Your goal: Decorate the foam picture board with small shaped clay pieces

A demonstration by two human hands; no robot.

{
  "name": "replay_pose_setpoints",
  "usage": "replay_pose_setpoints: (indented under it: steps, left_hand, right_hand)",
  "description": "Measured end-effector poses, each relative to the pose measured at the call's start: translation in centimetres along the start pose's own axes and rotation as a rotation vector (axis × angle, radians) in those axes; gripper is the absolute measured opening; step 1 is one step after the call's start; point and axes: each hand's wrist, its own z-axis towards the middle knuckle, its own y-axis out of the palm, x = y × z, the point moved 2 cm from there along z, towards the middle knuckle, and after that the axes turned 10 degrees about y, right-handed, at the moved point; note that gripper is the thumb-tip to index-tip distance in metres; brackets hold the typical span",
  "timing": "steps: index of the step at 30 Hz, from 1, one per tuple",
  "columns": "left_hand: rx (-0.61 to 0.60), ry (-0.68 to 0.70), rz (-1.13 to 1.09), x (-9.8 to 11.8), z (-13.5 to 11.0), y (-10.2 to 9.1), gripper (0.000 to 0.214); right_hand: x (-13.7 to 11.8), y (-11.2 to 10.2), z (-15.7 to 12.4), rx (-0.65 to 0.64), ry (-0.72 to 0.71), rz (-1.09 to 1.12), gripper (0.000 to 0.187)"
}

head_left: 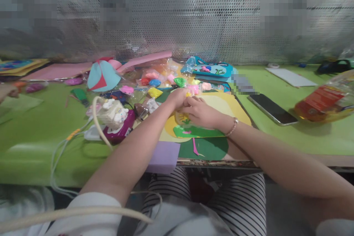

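Observation:
My left hand [177, 98] and my right hand [201, 112] meet over a yellow board [221, 105] with green and yellow foam shapes on it. Both hands are closed, pinching a small lump of yellow clay [188, 94] between their fingertips. A bracelet sits on my right wrist. Just beyond my hands lie several small bags of coloured clay [155, 92]: yellow, green, pink, blue and red. A purple foam block [163, 156] lies under my left forearm at the table's front edge.
A black phone [272, 108] lies right of the board, and a bottle of amber liquid [323, 103] lies on its side at far right. A purple case with a white charm [114, 118] and cables is at left. Foam sheets and a perforated metal screen [193, 14] stand behind.

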Motion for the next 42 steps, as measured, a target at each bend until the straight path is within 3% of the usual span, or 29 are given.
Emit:
replay_pose_setpoints:
  steps: [4,26,42]
  left_hand:
    - [-0.014,0.057,0.173,0.1,0.0,0.0,0.008]
    - [-0.029,0.018,0.226,-0.2,0.3,0.2,0.014]
    - [-0.019,0.100,0.241,0.2,-0.2,0.0,0.020]
  right_hand:
    - [0.2,0.0,0.0,-0.011,-0.009,0.001,0.035]
    - [-0.2,0.8,0.0,-0.075,-0.010,0.040,0.036]
    - [-0.2,-0.3,-0.1,-0.043,-0.041,0.023,0.033]
